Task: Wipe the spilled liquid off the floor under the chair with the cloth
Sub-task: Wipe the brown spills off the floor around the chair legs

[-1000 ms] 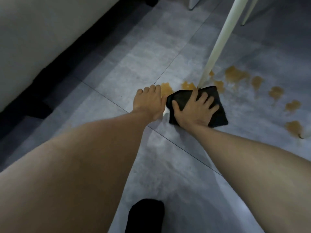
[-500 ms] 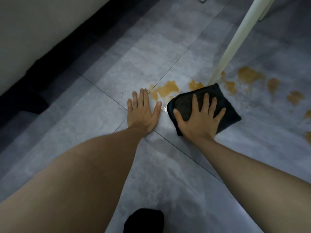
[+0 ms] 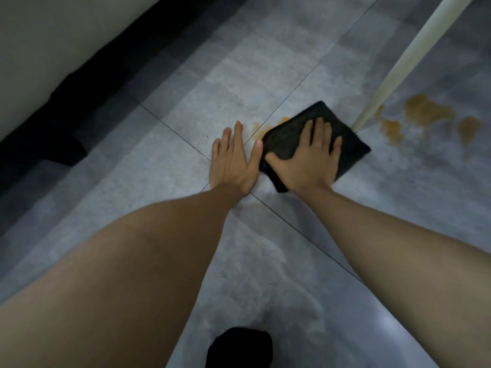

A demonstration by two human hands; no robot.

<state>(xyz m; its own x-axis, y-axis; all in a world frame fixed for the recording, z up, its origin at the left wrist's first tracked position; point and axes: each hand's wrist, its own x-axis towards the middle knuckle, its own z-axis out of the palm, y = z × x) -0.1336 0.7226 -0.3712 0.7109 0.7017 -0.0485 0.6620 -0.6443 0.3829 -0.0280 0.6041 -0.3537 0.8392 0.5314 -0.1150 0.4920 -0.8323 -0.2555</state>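
A folded black cloth (image 3: 350, 144) lies flat on the grey tiled floor. My right hand (image 3: 309, 158) presses down on it with fingers spread. My left hand (image 3: 233, 160) rests flat on the floor just left of the cloth, thumb touching its edge. Brown spilled liquid (image 3: 425, 112) forms several patches to the right of a white chair leg (image 3: 393, 73), and a small smear (image 3: 261, 126) shows at the cloth's left corner. The cloth's right corner reaches the foot of the chair leg.
A pale sofa or cabinet (image 3: 53, 43) with a dark gap beneath runs along the upper left. A dark sock-clad foot (image 3: 239, 346) shows at the bottom edge. Grey floor tiles (image 3: 265, 261) with grout lines extend all around.
My right hand has slid the cloth left and forward over the brown patches near my left hand, covering most of them. My left hand stays flat on the floor.
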